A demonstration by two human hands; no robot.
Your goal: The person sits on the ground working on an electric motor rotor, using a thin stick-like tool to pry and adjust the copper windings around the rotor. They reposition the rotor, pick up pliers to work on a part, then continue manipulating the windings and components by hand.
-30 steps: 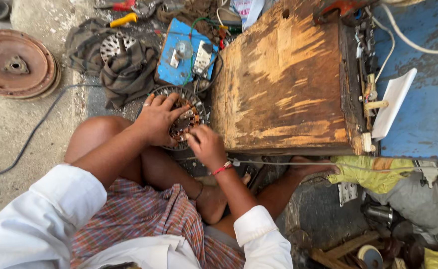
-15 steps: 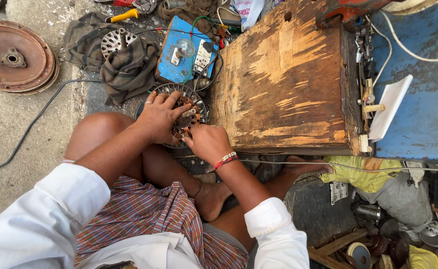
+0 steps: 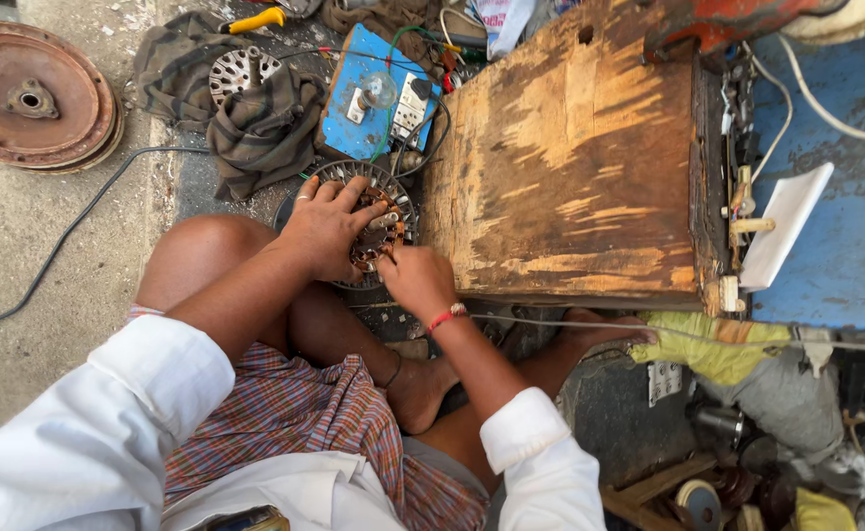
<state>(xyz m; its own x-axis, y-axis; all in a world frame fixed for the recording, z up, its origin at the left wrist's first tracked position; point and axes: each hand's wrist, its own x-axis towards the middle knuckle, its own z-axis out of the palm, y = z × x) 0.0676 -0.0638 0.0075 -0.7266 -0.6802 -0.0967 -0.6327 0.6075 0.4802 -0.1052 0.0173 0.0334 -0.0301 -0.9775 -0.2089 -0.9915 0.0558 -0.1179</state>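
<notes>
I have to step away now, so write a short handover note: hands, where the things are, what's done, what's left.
Left hand: spread flat on the round motor stator, steadying it on the ground.
Right hand: at the stator's near edge, fingers on the copper windings.
The stator lies beside the wooden box, below the blue switch board.
Done: the stator is bare, windings exposed.
Left: work on the windings is in hand; how far along cannot be told.

Concrete floor (image 3: 20,256) carrying rusty discs (image 3: 29,98), a black cable (image 3: 69,231), grey rags (image 3: 256,133), a blue board (image 3: 374,98) and a stator (image 3: 378,231).
</notes>
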